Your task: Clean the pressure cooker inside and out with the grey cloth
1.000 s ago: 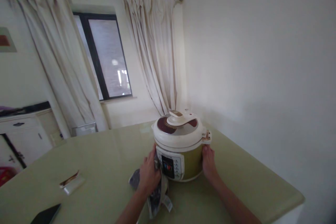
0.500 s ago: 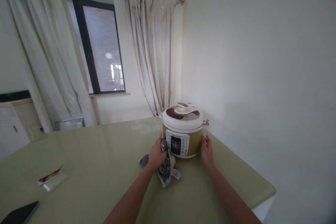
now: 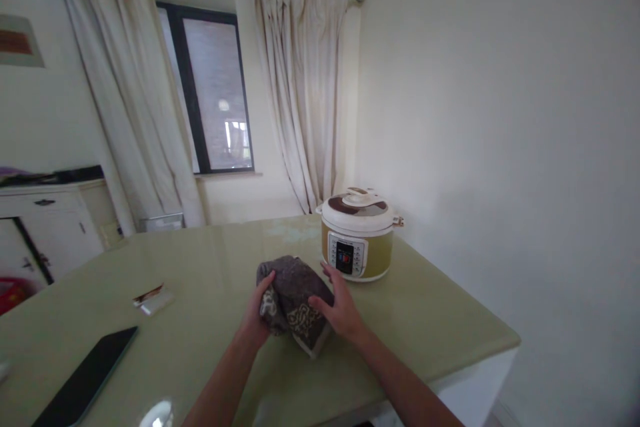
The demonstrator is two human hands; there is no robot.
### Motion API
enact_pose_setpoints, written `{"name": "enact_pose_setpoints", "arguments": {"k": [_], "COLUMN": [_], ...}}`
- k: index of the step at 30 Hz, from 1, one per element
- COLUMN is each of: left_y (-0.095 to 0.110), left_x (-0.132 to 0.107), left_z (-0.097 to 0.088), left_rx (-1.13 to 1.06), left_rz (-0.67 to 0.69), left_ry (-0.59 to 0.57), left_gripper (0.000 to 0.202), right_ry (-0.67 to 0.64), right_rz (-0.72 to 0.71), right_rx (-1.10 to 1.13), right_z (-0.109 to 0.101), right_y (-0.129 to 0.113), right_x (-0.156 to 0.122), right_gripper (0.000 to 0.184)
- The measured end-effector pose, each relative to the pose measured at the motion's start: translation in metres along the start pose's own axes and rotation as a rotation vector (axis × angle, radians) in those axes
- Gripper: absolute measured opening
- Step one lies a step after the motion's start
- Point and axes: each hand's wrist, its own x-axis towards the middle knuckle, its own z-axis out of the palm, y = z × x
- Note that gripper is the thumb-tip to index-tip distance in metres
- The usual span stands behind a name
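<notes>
While both hands close on it, the dark patterned cloth (image 3: 293, 287) sits bunched low at the worktop (image 3: 210, 260), near the cooker (image 3: 359, 240) but apart from it. The left hand (image 3: 257, 317) grips its near-left edge and the right hand (image 3: 340, 307) clasps its right side. I judge the cloth gathered, not yet folded flat; the cooker's lid is on. The glossy green worktop also carries a phone (image 3: 85, 380) and a small packet (image 3: 153, 300) — behind, pale curtains (image 3: 305, 93) flank a window (image 3: 215, 100), with a white cabinet (image 3: 50, 227) at the left.
</notes>
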Motion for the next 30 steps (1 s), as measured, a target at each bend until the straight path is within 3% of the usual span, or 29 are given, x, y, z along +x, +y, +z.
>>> {"name": "enact_pose_setpoints", "arguments": {"k": [2,5,8,11,15,18,21,26,28,30], "left_y": [0.019,0.045,0.065,0.078,0.093,0.101,0.099,0.078,0.073,0.074], "left_x": [-0.016,-0.03,-0.034,-0.031,-0.022,-0.016,-0.01,-0.005,-0.009,-0.017], "left_z": [-0.005,-0.015,-0.028,-0.037,-0.044,-0.05,-0.054,-0.053,-0.052,-0.052], "left_rx": [0.023,0.136,0.356,0.642,0.982,1.176,1.266,1.253,1.157,0.993], "left_rz": [-0.025,0.073,0.226,0.415,0.663,0.722,0.773,0.947,0.88,0.693], "left_ry": [0.003,0.008,-0.031,-0.164,-0.301,-0.34,-0.305,-0.031,0.005,-0.074], "left_gripper": [0.027,0.034,0.055,0.067,0.053,0.036,0.034,0.049,0.05,0.054], "right_ry": [-0.143,-0.329,-0.309,-0.24,-0.281,-0.238,-0.139,-0.059,-0.025,-0.016], "right_rz": [0.094,0.098,-0.04,-0.159,-0.156,-0.089,0.053,0.315,0.337,0.371], "right_rx": [0.097,0.082,-0.138,-0.374,-0.476,-0.322,-0.057,0.348,0.425,0.482], "right_z": [0.015,0.011,-0.011,-0.036,-0.064,-0.077,-0.081,-0.072,-0.07,-0.07], "right_y": [-0.015,-0.035,-0.056,-0.078,-0.101,-0.112,-0.12,-0.13,-0.127,-0.117], "right_x": [0.006,0.017,0.032,0.05,0.073,0.085,0.089,0.09,0.091,0.092], "right_gripper": [0.081,0.046,0.034,0.036,0.027,0.025,0.028,0.047,0.043,0.04]}}
